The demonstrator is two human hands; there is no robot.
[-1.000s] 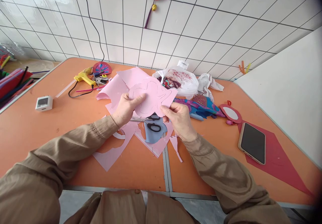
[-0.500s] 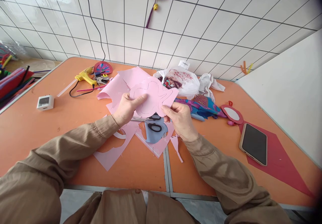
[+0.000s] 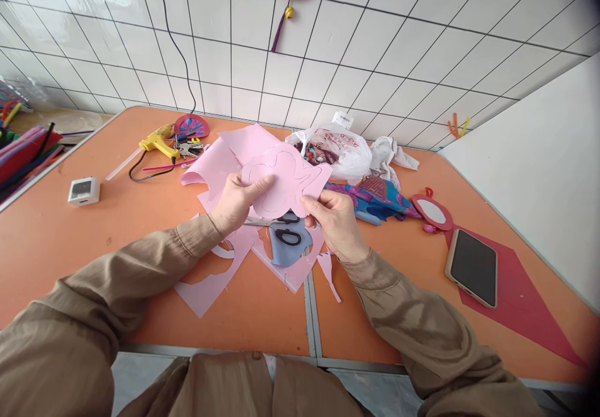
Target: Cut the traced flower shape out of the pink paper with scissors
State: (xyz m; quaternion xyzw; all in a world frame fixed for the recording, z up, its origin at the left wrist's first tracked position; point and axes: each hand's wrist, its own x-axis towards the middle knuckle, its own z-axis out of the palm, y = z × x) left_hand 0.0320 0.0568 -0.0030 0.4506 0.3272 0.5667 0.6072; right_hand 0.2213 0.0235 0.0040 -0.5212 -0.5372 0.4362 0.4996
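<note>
The person holds a pink foam sheet (image 3: 285, 179) up above the orange bench (image 3: 70, 236), between both hands. The left hand (image 3: 234, 203) pinches the sheet's left lower edge, thumb on the near face and the other fingers closed behind it. The right hand (image 3: 335, 220) grips the lower right edge the same way, fingers closed on the foam. A curving pencil outline is drawn on the sheet's near face.

Directly below the sheet, black-handled scissors (image 3: 281, 229) lie on a blue scrap among pink offcuts (image 3: 210, 286). Farther back on the left lie a yellow glue gun (image 3: 157, 142) and a bunch of keys (image 3: 187, 149), with a small white box (image 3: 83, 190) nearer the left edge. A plastic bag (image 3: 335, 148) sits behind the sheet. To the right, a phone (image 3: 472, 267) rests on a red foam piece (image 3: 520, 307).
</note>
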